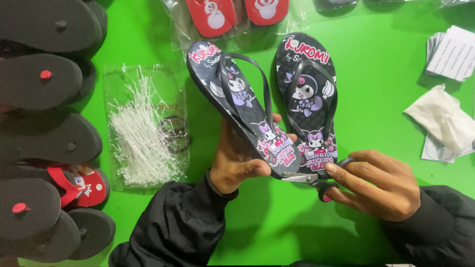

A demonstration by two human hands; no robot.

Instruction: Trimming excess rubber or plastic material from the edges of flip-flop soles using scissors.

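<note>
Left hand (pixel 237 163) is wrapped around the heel of a dark printed flip-flop (pixel 237 106), tilted up on edge off the green bench (pixel 376 99). Its twin (pixel 308 96) lies flat just beside it. Right hand (pixel 376 185) is closed on small scissors (pixel 309 180), blades at the heel end. Foam sole looks light and bendy, so I'd grip the heel edge, not the floppy straps. Can't tell what the blades are touching, the soles hide it. The scissor handles are mostly buried under fingers.
</note>
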